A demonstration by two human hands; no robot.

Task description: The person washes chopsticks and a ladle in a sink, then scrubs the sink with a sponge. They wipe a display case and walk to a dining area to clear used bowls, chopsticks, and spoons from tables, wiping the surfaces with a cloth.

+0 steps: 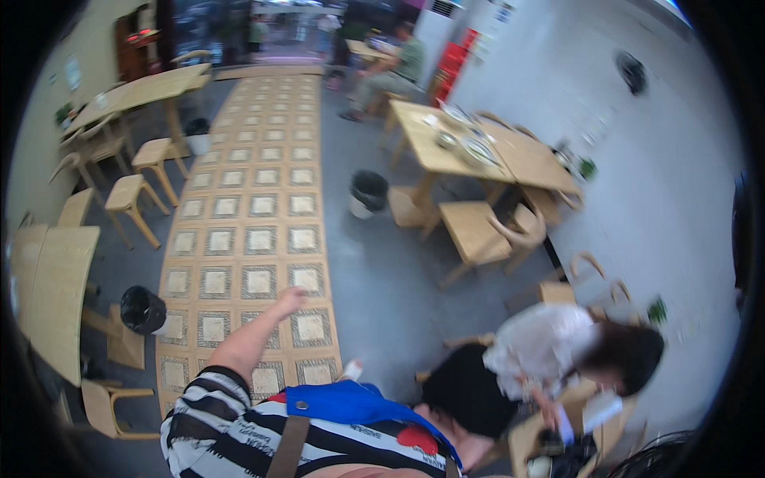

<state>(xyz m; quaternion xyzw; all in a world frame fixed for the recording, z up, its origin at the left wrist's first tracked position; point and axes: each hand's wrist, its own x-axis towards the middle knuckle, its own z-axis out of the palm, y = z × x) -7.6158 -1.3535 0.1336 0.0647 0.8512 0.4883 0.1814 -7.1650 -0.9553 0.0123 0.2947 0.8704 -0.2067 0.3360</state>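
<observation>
My left hand (291,300) hangs out in front of me above the patterned walkway (260,239). Nothing shows in its grasp, but blur hides how its fingers are set. My right hand is out of view. A blue apron (352,406) covers part of my black-and-white striped shirt (206,418). One light-coloured shoe tip (353,368) shows below the apron, by the walkway's right edge.
Ahead on the right, a wooden table (412,122) bears used bowls (476,151). Lined bins stand right (369,192) and left (142,309). Stools (128,191) flank the walkway. A person (541,352) sits close at right; another (406,57) sits farther off.
</observation>
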